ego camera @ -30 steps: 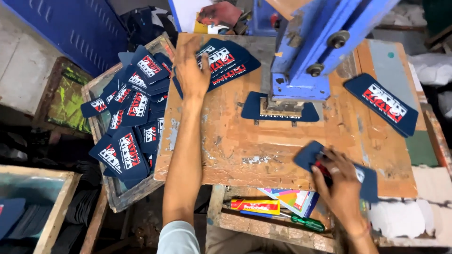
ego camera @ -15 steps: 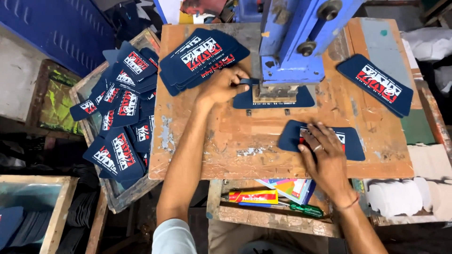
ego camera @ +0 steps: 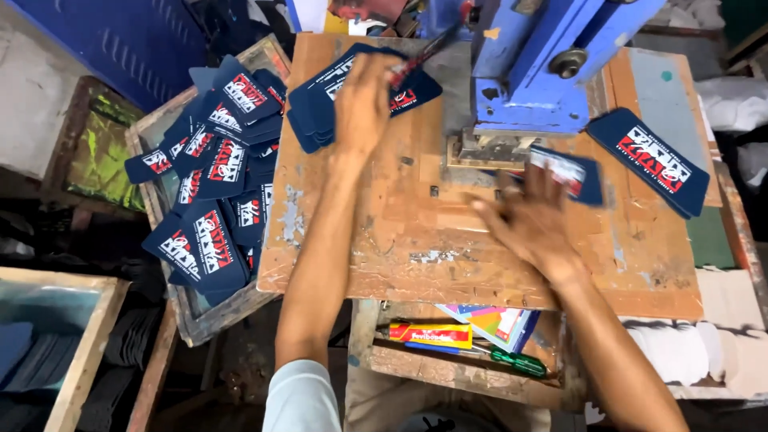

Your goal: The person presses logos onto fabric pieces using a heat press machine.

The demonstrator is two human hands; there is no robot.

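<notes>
My left hand [ego camera: 362, 102] reaches far across the wooden bench [ego camera: 416, 240] and lies on a stack of navy fabric pieces with red and white print [ego camera: 316, 108], fingers curled over the top piece. My right hand [ego camera: 530, 220], blurred and with fingers spread, touches another navy printed piece [ego camera: 570, 172] with its fingertips. That piece lies partly under the head of the blue press [ego camera: 536, 76].
A wooden tray [ego camera: 200, 316] at the left holds a loose pile of several printed pieces [ego camera: 212, 172]. One more stack [ego camera: 652, 160] lies at the bench's right. Under the front edge, a shelf carries a red and yellow tube [ego camera: 424, 334], a green screwdriver [ego camera: 512, 362] and coloured papers.
My left hand has gone from the press to the back-left stack with a piece. My right hand has slid its piece from the bench front up under the press.
</notes>
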